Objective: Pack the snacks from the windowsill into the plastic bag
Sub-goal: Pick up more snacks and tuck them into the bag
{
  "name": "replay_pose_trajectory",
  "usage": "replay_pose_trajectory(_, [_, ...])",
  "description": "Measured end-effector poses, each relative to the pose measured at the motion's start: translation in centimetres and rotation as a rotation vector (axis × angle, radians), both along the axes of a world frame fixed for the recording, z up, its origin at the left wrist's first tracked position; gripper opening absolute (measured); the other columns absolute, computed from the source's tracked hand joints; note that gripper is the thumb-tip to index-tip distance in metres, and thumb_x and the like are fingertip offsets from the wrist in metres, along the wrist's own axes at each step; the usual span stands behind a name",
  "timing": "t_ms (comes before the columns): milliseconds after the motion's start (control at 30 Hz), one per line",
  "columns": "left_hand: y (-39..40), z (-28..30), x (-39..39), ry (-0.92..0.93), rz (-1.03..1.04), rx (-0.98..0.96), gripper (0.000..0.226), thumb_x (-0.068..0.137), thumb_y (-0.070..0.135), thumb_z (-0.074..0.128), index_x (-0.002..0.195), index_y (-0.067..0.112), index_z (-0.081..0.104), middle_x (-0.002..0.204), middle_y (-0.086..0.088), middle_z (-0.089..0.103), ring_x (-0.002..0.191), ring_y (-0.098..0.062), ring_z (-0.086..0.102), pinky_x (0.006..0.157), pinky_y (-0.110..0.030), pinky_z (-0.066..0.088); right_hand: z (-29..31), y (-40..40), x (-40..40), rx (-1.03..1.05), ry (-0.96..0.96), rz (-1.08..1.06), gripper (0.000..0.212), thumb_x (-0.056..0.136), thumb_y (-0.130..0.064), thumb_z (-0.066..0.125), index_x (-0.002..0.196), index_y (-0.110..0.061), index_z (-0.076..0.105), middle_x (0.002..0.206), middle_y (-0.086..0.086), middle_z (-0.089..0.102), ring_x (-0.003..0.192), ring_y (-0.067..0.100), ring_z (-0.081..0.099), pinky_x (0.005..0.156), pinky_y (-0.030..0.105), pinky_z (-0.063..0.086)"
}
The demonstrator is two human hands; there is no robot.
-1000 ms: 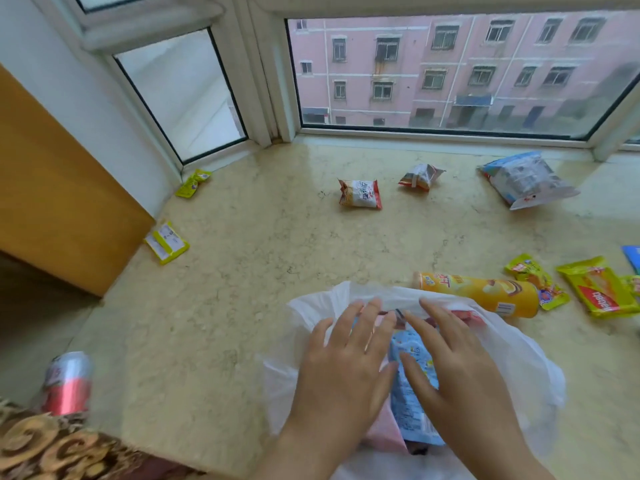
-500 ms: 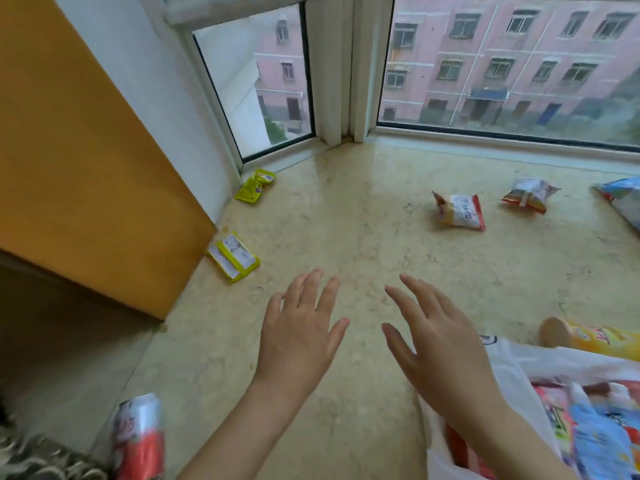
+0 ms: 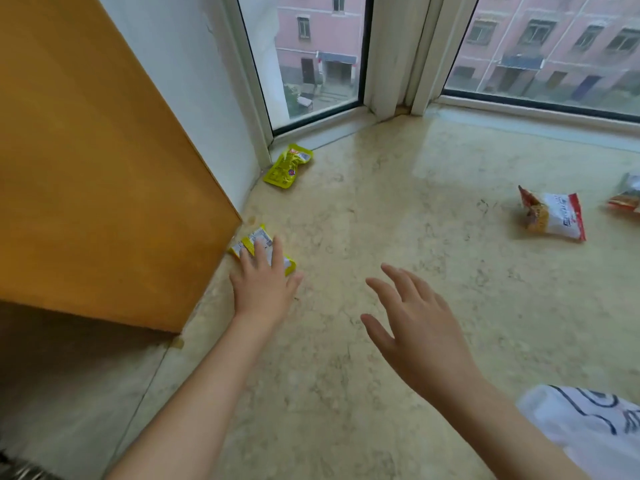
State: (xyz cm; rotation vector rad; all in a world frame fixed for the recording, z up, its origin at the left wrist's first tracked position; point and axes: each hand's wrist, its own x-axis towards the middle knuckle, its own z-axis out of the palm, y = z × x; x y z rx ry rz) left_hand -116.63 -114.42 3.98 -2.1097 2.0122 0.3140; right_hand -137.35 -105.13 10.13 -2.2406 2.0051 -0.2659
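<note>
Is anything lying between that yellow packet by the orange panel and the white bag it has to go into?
Nothing visible. The left hand already rests its fingers on the yellow packet. Between it and the plastic bag at lower right lies only bare windowsill, with the open right hand hovering above.

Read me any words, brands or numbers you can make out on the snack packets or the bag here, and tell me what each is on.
No text here can be read.
Yellow packet by the window corner: print too blurred.
Yellow and white packet under the left hand: label too blurred.
Red and white packet: dark lettering, too small to read.
Packet at the right edge: cut off, unreadable.
Plastic bag: dark lines only, no legible word.
</note>
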Motion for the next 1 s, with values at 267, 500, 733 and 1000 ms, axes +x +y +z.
replay_pose_trajectory(267, [-2.0,-2.0,-1.2,0.207,-0.183,-0.005,0.061,0.096,0.055,0.037,0.151,0.031,0.025,0.162,0.001,-0.005,0.148,-0.031,-0.008,0.117,-0.039,0.013,-2.8,-2.8,0.7,0.054,0.009,0.011,0.041,0.077,-0.039,0.07,0.112,-0.017,0.065,0.122,0.008,0.064,0.11,0.03,0.062,0.08,0.042,0.054])
replay_pose_trajectory(500, [-5.7,-3.3,-0.5,0.405,-0.072,-0.199,0.054,0.096,0.043,0.048,0.147,0.032,0.032,0.161,0.009,0.008,0.148,-0.011,0.0,0.115,-0.035,0.026,-5.0,-10.4,3.9,0.023,-0.076,0.079,0.048,0.075,-0.033,0.074,0.117,-0.014,0.061,0.122,0.009,0.063,0.108,0.03,0.062,0.079,0.041,0.054])
replay_pose_trajectory(733, [-8.0,-6.2,0.4,0.479,-0.057,-0.43,0.066,0.088,0.056,0.041,0.148,0.029,0.035,0.161,-0.001,0.014,0.146,-0.016,0.016,0.106,-0.032,0.035,-6.7,-20.3,7.1,0.055,-0.129,0.197,0.054,0.09,-0.015,0.046,0.143,-0.016,0.036,0.151,0.005,0.034,0.136,0.026,0.033,0.102,0.04,0.035])
replay_pose_trajectory(1000, [-9.8,-7.8,0.1,0.449,-0.054,-0.564,0.064,0.092,0.057,0.04,0.146,0.021,0.04,0.158,-0.006,0.023,0.147,-0.018,0.015,0.112,-0.027,0.023,-8.0,-28.2,8.5,0.138,0.149,0.311,0.069,0.092,-0.007,0.043,0.152,-0.023,0.013,0.161,0.0,0.008,0.145,0.023,0.014,0.111,0.039,0.025])
